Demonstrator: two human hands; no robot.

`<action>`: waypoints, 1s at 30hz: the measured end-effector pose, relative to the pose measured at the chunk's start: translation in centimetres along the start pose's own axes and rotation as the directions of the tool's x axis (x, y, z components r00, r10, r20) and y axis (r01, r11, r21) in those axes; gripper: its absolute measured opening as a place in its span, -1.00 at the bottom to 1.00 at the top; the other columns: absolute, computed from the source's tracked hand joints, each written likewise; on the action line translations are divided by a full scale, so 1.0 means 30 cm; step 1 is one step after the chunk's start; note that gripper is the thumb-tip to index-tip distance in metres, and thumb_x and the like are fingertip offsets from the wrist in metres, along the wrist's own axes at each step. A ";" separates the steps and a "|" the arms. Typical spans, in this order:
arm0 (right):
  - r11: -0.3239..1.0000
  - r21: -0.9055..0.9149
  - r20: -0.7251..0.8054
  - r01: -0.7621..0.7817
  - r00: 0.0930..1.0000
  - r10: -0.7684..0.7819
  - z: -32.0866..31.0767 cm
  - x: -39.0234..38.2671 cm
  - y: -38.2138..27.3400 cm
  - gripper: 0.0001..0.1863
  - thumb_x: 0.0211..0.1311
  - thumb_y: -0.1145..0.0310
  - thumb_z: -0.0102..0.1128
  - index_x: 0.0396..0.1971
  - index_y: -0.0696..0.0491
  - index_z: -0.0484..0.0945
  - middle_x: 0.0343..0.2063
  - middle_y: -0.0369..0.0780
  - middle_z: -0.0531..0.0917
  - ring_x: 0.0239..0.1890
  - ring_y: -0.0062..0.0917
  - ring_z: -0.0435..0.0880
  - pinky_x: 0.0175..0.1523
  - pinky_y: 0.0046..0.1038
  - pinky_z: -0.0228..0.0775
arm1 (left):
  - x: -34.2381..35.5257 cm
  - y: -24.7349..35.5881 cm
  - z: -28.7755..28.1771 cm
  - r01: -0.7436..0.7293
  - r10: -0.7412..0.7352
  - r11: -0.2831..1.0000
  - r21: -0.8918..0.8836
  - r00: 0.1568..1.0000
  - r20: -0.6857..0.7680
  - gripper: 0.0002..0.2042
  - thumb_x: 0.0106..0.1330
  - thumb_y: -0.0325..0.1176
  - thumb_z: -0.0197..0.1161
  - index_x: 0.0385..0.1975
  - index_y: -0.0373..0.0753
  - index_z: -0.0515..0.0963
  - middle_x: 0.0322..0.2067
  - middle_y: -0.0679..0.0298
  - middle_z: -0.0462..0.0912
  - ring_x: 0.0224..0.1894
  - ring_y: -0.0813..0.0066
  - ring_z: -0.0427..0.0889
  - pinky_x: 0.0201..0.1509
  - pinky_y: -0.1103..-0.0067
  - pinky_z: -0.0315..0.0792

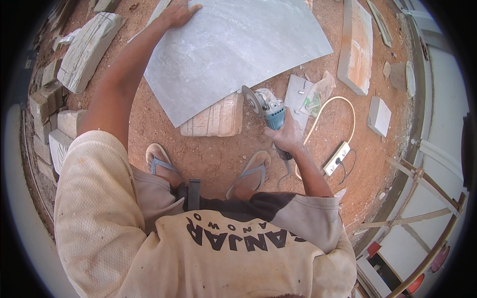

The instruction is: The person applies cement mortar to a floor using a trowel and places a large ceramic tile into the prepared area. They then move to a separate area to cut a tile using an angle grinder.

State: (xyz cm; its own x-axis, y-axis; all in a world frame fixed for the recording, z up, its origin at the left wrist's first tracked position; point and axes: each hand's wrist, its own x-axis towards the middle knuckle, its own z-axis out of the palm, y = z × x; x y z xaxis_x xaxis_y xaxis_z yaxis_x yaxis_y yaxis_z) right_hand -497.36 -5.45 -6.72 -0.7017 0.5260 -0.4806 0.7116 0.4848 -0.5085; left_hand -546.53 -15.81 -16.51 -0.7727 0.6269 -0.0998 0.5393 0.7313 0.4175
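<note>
A large grey marbled tile (233,47) lies tilted across a pale block (216,119) on the ground. My left hand (180,12), arm stretched far forward, rests on the tile near its far left edge with the thumb out; the picture's rim cuts off part of it. In my right hand (288,130) is a teal angle grinder (275,117), gripped round its body. Its cutting disc (253,101) is beside the tile's near edge; whether they touch I cannot tell. My feet in flip-flops stand either side, just short of the block.
Right of the grinder lie a small grey tile piece (296,94) and a clear plastic bag (323,89). A cream cable loops to a power strip (337,158) with a black plug. Long blocks (355,47) lie at right, stacked bricks (47,102) at left. Wooden poles (417,218) stand lower right.
</note>
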 end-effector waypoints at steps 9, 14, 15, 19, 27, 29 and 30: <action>1.000 0.013 -0.006 -0.007 1.000 0.007 0.008 -0.007 -0.010 -0.10 -0.11 0.12 0.35 0.26 0.22 0.24 -0.09 0.13 0.66 0.01 0.01 0.66 0.11 -0.14 0.49 | 0.029 -0.045 0.031 -0.025 0.025 0.999 -0.039 1.000 0.003 -0.40 0.46 0.08 0.04 0.26 -0.32 0.42 0.25 -0.14 0.45 0.35 0.00 0.39 0.47 0.21 0.21; 0.999 -0.005 -0.003 -0.034 0.999 0.034 0.008 -0.010 -0.016 -0.10 -0.11 0.13 0.36 0.27 0.20 0.24 -0.08 0.12 0.66 0.01 0.01 0.66 0.11 -0.14 0.49 | 0.025 -0.031 0.038 -0.055 0.054 0.998 -0.028 0.998 -0.030 -0.40 0.45 0.05 0.07 0.28 -0.32 0.40 0.26 -0.14 0.44 0.35 0.00 0.38 0.47 0.21 0.21; 0.999 -0.005 -0.005 -0.035 0.999 0.035 0.009 -0.010 -0.019 -0.10 -0.10 0.13 0.36 0.27 0.20 0.24 -0.08 0.12 0.66 0.01 0.01 0.66 0.11 -0.14 0.49 | 0.022 -0.031 0.038 -0.060 0.059 0.998 -0.026 0.998 -0.035 -0.40 0.45 0.05 0.07 0.28 -0.32 0.39 0.26 -0.14 0.43 0.35 0.00 0.38 0.47 0.21 0.21; 1.000 0.027 -0.002 -0.011 1.000 0.011 0.022 0.000 0.000 -0.11 -0.10 0.14 0.37 0.26 0.20 0.24 -0.08 0.11 0.66 0.01 0.01 0.66 0.11 -0.14 0.48 | 0.016 -0.029 0.033 -0.072 0.071 0.997 -0.024 0.996 -0.057 -0.40 0.45 0.03 0.09 0.29 -0.32 0.38 0.26 -0.14 0.43 0.35 -0.01 0.38 0.47 0.22 0.22; 0.999 0.054 -0.030 0.001 1.000 0.000 0.051 0.005 0.025 -0.09 -0.10 0.14 0.37 0.28 0.21 0.22 -0.06 0.12 0.65 0.03 0.00 0.65 0.13 -0.15 0.48 | -0.012 -0.007 0.011 -0.087 0.085 0.996 -0.013 0.991 -0.105 -0.40 0.44 0.00 0.12 0.31 -0.33 0.35 0.27 -0.15 0.42 0.36 -0.02 0.37 0.46 0.22 0.22; 0.998 0.065 -0.048 0.007 0.999 -0.004 0.059 0.001 0.043 -0.08 -0.11 0.14 0.38 0.28 0.21 0.22 -0.06 0.12 0.65 0.03 0.00 0.65 0.13 -0.15 0.48 | -0.033 0.035 0.000 -0.089 0.086 0.996 -0.023 0.990 -0.109 -0.40 0.43 -0.01 0.13 0.31 -0.33 0.34 0.27 -0.15 0.41 0.36 -0.02 0.37 0.46 0.22 0.23; 0.998 0.065 -0.059 0.004 0.998 0.000 0.061 -0.001 0.053 -0.08 -0.11 0.14 0.38 0.28 0.21 0.22 -0.06 0.12 0.65 0.03 0.00 0.65 0.13 -0.15 0.48 | -0.044 0.070 -0.007 -0.043 0.040 0.998 -0.046 0.997 -0.064 -0.39 0.43 -0.02 0.13 0.32 -0.33 0.33 0.28 -0.16 0.41 0.36 -0.03 0.36 0.46 0.22 0.23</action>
State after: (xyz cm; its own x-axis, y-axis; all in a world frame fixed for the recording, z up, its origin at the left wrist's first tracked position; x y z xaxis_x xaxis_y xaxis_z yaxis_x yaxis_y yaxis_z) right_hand -496.26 -5.98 -8.82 -0.6985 0.5663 -0.4376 0.7052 0.4405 -0.5556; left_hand -544.45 -15.15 -15.33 -0.7703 0.6373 -0.0244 0.5563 0.6902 0.4627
